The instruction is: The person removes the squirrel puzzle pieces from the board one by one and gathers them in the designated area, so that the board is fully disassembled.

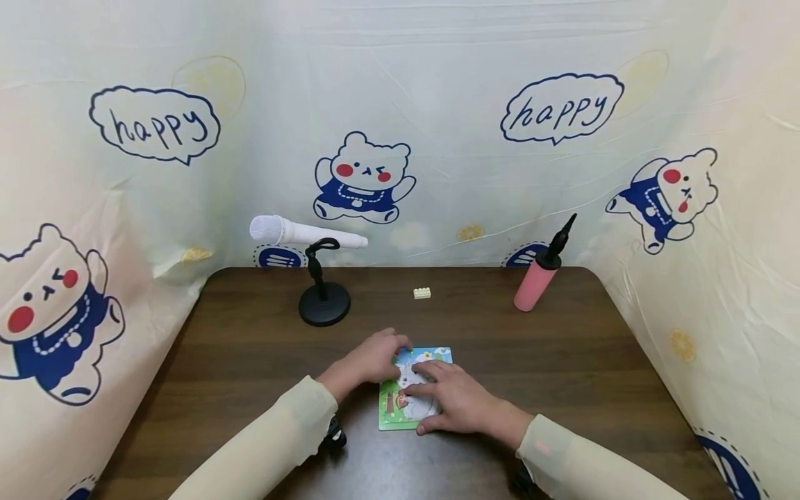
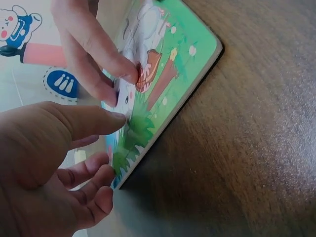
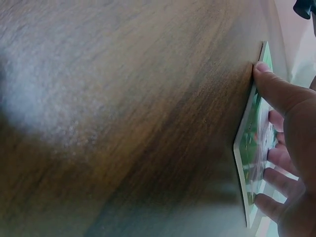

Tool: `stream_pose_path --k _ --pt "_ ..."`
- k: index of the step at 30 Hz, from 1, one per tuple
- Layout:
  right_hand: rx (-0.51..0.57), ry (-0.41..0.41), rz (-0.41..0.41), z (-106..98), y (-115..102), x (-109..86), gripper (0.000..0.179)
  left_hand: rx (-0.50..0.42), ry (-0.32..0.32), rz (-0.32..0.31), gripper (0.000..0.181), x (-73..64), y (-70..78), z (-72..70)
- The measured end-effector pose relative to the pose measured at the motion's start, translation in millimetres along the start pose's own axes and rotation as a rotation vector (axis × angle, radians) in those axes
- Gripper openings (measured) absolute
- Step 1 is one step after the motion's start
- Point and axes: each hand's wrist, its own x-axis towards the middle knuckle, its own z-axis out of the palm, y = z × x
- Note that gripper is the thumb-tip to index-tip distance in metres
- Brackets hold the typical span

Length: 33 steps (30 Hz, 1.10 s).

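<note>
A thin rectangular picture board point(image 1: 389, 419), with a white cartoon animal on green grass under blue sky, lies flat on the table. My left hand point(image 1: 377, 355) is at its upper left corner. In the left wrist view, the left thumb point(image 2: 101, 121) reaches over the picture while the other fingers bend loosely by the board's edge. My right hand point(image 1: 461, 399) rests over the board's right side with its fingers spread. Seen from the right wrist, the right thumb point(image 3: 264, 69) touches the near edge and the fingertips sit on the picture. Both hands cover part of the picture.
A small cream toy brick point(image 1: 421, 293) lies beyond the board. At the back left, a white microphone point(image 1: 312, 232) sits on a black stand point(image 1: 323, 305). A pink hand pump point(image 1: 535, 283) with a black nozzle stands back right. Printed cloth point(image 1: 450, 173) surrounds the wooden table point(image 1: 250, 361).
</note>
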Motion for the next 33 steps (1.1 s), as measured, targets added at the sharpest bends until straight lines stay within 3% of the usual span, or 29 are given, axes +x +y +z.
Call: stream_pose_path --k 16,23,33 --pt "-0.023 0.004 -0.004 -1.3 -1.0 1.4 0.065 -0.108 -0.009 -0.036 0.042 6.5 -8.5 -1.9" --pt "-0.024 0.005 -0.003 -1.2 -0.8 0.9 0.065 -0.116 -0.001 -0.030 0.046 7.6 -8.2 -3.3" --pt "-0.036 -0.001 0.003 -2.6 -0.2 0.0 0.065 -0.101 0.033 0.005 0.032 9.8 -9.0 -3.8"
